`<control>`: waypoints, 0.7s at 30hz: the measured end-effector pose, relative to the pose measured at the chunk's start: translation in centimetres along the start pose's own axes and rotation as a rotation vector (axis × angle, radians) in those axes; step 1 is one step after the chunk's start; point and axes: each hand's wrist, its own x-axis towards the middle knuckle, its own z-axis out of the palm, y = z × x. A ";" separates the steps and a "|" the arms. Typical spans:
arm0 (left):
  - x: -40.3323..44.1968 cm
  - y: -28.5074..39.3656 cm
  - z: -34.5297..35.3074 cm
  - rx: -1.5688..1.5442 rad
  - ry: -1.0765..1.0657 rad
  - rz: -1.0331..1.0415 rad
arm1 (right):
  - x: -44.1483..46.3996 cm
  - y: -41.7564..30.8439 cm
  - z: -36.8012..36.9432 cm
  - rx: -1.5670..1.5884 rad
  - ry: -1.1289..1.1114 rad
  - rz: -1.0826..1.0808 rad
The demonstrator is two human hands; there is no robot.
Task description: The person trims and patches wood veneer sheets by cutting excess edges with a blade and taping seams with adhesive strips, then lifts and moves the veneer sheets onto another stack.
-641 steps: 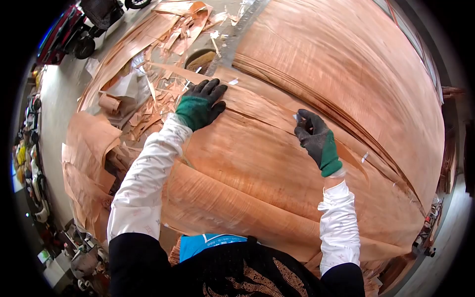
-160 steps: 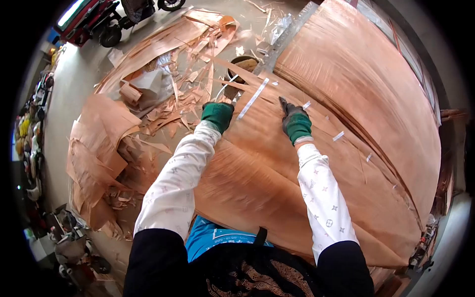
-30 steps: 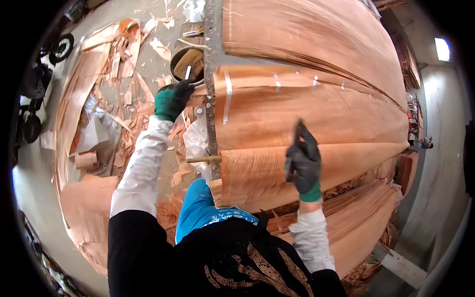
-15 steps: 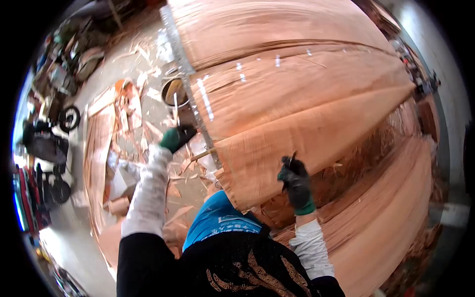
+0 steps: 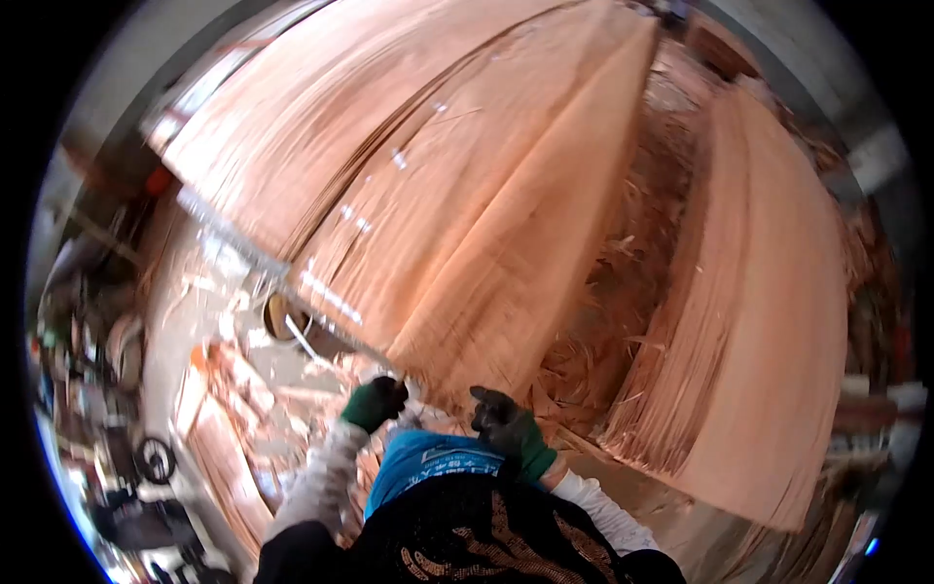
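Observation:
A wide stack of thin reddish-brown wood veneer sheets (image 5: 486, 234) spreads ahead of me, its near corner close to my body. My left hand (image 5: 377, 403), in a green and black glove, is closed at the left end of that near edge. Whatever its fingers hold is too small to make out. Just right of the corner, in front of my blue apron (image 5: 428, 459), is my right hand (image 5: 511, 428) in a matching glove. Its thumb and forefinger point left and look apart, with nothing visible between them.
A second veneer stack (image 5: 759, 321) lies to the right, with torn scraps (image 5: 623, 282) in the gap between. A round bucket (image 5: 282, 317) stands by the left edge of the large stack. More veneer strips (image 5: 219, 457) litter the floor; a parked motorbike (image 5: 146, 516) is farther left.
My view has turned to the right. Both hands have drawn in towards my body and closer together, at the near corner of the veneer; the right hand has come off the area above the sheet.

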 end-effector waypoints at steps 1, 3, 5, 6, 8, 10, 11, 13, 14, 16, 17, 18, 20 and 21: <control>-0.3 0.8 -0.6 -0.298 -0.119 -0.084 | 0.1 -0.4 1.3 -0.142 0.058 -0.013; -1.2 3.2 -2.1 -0.453 -0.351 0.078 | 0.7 0.7 4.2 -0.474 0.202 -0.149; -1.0 4.0 -2.4 -0.118 -0.406 0.650 | 1.1 -1.4 7.3 -0.471 0.427 -0.188; -0.8 4.2 -2.2 0.077 -0.353 0.952 | 1.2 -3.4 9.1 -0.467 0.532 -0.203; -0.4 4.9 -1.0 0.126 -0.446 1.012 | 0.6 -4.2 10.9 -0.402 0.657 -0.009; -1.1 6.6 -0.8 0.086 -0.525 0.993 | 0.9 -5.5 11.7 -0.436 0.849 0.075; -1.6 8.0 -1.4 0.024 -0.562 0.945 | 0.5 -6.1 11.5 -0.383 0.824 0.194; -1.7 8.7 -1.6 -0.187 -0.735 0.915 | -0.3 -6.2 10.8 -0.039 0.853 0.094; -2.0 8.3 -1.3 -0.164 -0.736 0.979 | -0.8 -5.8 10.0 0.134 0.856 0.044; -2.9 8.2 -1.3 -0.117 -0.736 1.100 | -2.5 -6.1 8.1 0.250 0.872 0.004; -3.1 7.8 -1.9 -0.023 -0.653 1.195 | -3.3 -7.4 8.0 0.153 0.910 0.027; -3.1 7.0 -2.6 -0.017 -0.658 1.064 | -4.4 -8.2 7.5 0.218 0.897 0.110; -2.8 4.9 -4.5 -0.161 -0.795 0.673 | -5.2 -10.0 8.1 0.201 0.927 0.094; -3.1 4.3 -5.8 -0.262 -0.789 0.500 | -5.4 -9.7 8.0 0.117 0.934 0.096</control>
